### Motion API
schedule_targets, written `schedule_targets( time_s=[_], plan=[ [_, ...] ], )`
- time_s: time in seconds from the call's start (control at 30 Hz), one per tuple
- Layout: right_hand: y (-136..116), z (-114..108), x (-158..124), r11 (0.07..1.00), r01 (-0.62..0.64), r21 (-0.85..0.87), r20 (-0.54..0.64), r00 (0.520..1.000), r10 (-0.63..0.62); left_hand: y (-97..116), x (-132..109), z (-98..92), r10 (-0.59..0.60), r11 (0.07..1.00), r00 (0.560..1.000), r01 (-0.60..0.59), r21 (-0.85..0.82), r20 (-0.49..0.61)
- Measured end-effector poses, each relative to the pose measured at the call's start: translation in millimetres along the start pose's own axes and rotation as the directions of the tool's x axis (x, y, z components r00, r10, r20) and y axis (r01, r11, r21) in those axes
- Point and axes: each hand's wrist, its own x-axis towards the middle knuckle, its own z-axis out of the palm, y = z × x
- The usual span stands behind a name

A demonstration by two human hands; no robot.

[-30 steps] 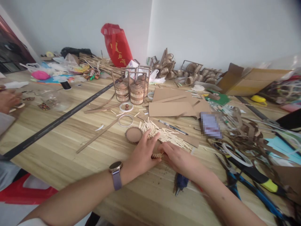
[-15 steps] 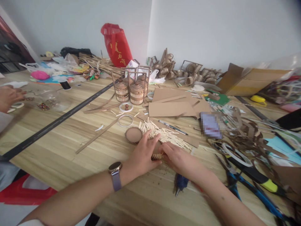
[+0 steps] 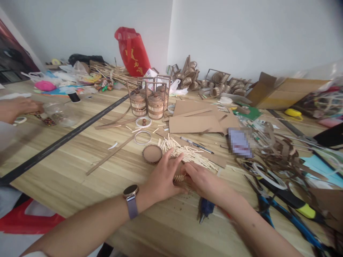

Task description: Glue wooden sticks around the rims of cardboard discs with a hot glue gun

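Note:
A small round cardboard basket (image 3: 178,178) with short pale sticks along its side sits low over the table, between my hands. My left hand (image 3: 162,178), with a watch on its wrist, curves around its left side, thumb at the front and fingers over the top. My right hand (image 3: 203,180) is closed at the basket's right edge, fingertips pressed together; anything small between them is hidden. Beyond the hands lies a pile of short wooden sticks (image 3: 193,155). A shallow round cardboard piece with a beaded-looking rim (image 3: 152,154) rests left of the pile.
A blue glue gun (image 3: 205,207) lies under my right wrist, nozzle toward me. Blue-handled pliers (image 3: 292,221) and a tape ring (image 3: 268,175) are at right. Finished lidded baskets (image 3: 155,105) stand behind cardboard sheets (image 3: 193,123). Another person's hand (image 3: 24,107) works at far left.
My hands stay nearly in place around the basket; my left thumb has shifted slightly right. The other person's hand at far left has moved right, toward the clear plastic container.

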Motion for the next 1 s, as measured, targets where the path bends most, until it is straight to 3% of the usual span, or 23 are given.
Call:
schedule_targets(
  time_s=[0.43, 0.67, 0.73, 0.83, 1.0],
  plan=[
    [2, 0, -2, 1.000, -0.018, 0.024, 0.017, 1.000, 0.017, 2, 3, -1.1, -0.079, 0.996, 0.996, 0.080, 0.047, -0.028],
    [-1, -36, -8, 0.998, -0.009, 0.064, -0.050, 0.999, 0.013, -1, 3, -7.6, -0.082, 0.996, 0.997, 0.083, 0.034, -0.005],
    [3, -49, -16, 0.995, -0.077, 0.068, -0.028, 0.996, 0.079, -1, 2, -8.1, -0.076, 0.997, 0.997, 0.076, 0.034, 0.003],
    [15, -60, -36, 0.975, -0.208, 0.082, 0.095, 0.975, 0.200, -1, 1, -6.8, -0.085, 0.996, 0.996, 0.085, 0.032, -0.007],
    [36, -56, -73, 0.903, -0.422, 0.078, 0.255, 0.884, 0.391, 4, 1, -4.5, -0.106, 0.991, 0.993, 0.110, 0.072, -0.048]
  ],
)
